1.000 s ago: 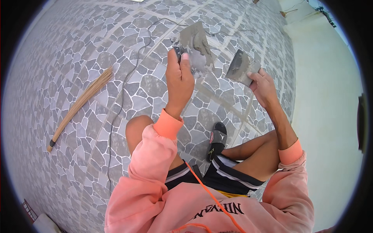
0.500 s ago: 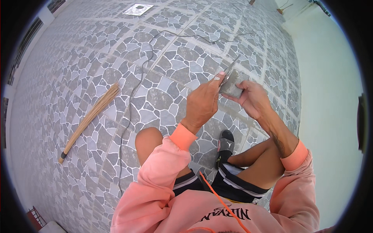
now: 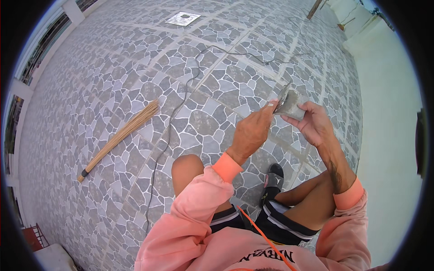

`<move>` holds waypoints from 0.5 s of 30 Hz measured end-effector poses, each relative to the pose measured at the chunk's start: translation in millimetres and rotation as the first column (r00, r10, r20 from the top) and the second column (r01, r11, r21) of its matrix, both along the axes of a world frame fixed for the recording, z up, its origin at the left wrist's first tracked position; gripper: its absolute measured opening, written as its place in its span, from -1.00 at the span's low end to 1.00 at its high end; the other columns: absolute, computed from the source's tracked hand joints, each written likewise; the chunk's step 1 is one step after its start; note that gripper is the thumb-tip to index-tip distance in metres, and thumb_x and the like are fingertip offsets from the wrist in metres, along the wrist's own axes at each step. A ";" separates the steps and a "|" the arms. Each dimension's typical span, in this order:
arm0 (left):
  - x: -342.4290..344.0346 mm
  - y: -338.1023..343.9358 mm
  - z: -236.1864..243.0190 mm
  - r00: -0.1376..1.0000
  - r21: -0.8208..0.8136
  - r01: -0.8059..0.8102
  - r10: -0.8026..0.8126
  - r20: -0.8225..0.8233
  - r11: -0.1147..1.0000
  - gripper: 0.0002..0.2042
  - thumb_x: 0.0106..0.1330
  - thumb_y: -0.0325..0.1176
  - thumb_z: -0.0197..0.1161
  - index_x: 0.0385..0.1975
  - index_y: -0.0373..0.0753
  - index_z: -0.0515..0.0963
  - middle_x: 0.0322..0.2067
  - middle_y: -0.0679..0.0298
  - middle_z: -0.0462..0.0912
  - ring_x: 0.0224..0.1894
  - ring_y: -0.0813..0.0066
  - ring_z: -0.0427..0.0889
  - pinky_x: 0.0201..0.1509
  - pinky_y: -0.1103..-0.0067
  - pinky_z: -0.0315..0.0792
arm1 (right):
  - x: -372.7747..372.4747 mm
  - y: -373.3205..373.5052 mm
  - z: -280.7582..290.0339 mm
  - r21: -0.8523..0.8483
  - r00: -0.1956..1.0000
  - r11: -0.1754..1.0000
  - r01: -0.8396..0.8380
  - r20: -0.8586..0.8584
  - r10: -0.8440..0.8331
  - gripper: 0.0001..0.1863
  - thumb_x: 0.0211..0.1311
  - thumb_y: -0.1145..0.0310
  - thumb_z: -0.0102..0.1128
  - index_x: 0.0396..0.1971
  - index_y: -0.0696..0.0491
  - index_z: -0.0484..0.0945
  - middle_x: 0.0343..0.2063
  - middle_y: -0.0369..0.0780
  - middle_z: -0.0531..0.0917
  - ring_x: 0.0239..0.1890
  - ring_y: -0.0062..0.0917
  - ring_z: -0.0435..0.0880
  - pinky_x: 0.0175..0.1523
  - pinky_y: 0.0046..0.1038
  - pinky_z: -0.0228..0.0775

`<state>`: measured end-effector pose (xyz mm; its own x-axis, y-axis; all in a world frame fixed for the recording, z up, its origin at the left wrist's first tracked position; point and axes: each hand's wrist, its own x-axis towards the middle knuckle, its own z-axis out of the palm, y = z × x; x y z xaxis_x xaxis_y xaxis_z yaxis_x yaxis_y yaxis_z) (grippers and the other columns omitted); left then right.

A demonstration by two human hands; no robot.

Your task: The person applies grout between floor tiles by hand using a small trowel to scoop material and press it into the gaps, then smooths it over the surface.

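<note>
My left hand (image 3: 252, 132) is closed around a thin, dark metal blade (image 3: 283, 96), which looks like a trowel or scraper; its handle is hidden in the fingers. The blade stands tilted, its side against a small grey square piece (image 3: 296, 107) with darker, wet-looking cement on its face. My right hand (image 3: 315, 123) grips that square piece by its right edge, thumb on top and fingers below. Both hands are raised above the floor, in front of my bent knees.
A bundled stick broom (image 3: 118, 139) lies on the stone-patterned tile floor (image 3: 203, 122) to the left. A dark cable (image 3: 168, 131) winds across the tiles. A pale square plate (image 3: 182, 18) lies far ahead. A white wall (image 3: 389, 113) runs along the right.
The view has shifted, so the floor, broom and cable appear farther right and slightly lower. Both hands keep their holds, and the blade stays against the square piece.
</note>
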<state>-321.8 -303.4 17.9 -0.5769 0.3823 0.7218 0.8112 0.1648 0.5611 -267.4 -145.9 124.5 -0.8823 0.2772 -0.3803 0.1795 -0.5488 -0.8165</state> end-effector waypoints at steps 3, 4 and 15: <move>-0.1 -3.2 0.8 0.999 -0.013 -0.034 0.034 -0.006 0.999 -0.53 0.17 -0.58 0.12 0.14 -0.30 0.31 -0.05 0.14 0.58 -0.31 0.30 0.65 -0.35 0.49 0.55 | -3.4 2.9 -1.7 -0.024 1.000 1.000 -0.001 -0.007 0.000 -0.64 0.15 0.57 -0.13 -0.04 0.34 0.32 0.03 -0.01 0.45 0.10 -0.19 0.47 0.20 0.01 0.33; -0.3 -3.8 0.8 0.999 -0.018 -0.044 0.044 -0.003 0.999 -0.52 0.17 -0.59 0.12 0.15 -0.29 0.31 -0.05 0.14 0.58 -0.32 0.30 0.65 -0.37 0.49 0.55 | -4.1 2.4 -0.4 -0.025 1.000 1.000 0.000 -0.007 0.000 -0.64 0.15 0.57 -0.13 -0.04 0.34 0.32 0.03 -0.01 0.45 0.10 -0.19 0.47 0.20 0.01 0.33; -5.3 -7.4 -6.4 0.991 -0.109 -0.131 0.130 -0.010 0.985 -0.46 0.16 -0.60 0.11 0.20 -0.15 0.30 -0.05 0.18 0.60 -0.33 0.28 0.66 -0.39 0.50 0.55 | -14.5 -1.3 1.5 -0.080 0.997 0.997 -0.018 -0.075 0.012 -0.67 0.16 0.59 -0.14 -0.07 0.41 0.27 0.06 0.09 0.38 0.11 -0.03 0.43 0.23 0.06 0.30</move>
<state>-327.1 -310.8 11.4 -0.6251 0.3806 0.6815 0.7802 0.3296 0.5316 -281.9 -147.2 126.0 -0.9130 0.2345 -0.3338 0.1288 -0.6108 -0.7812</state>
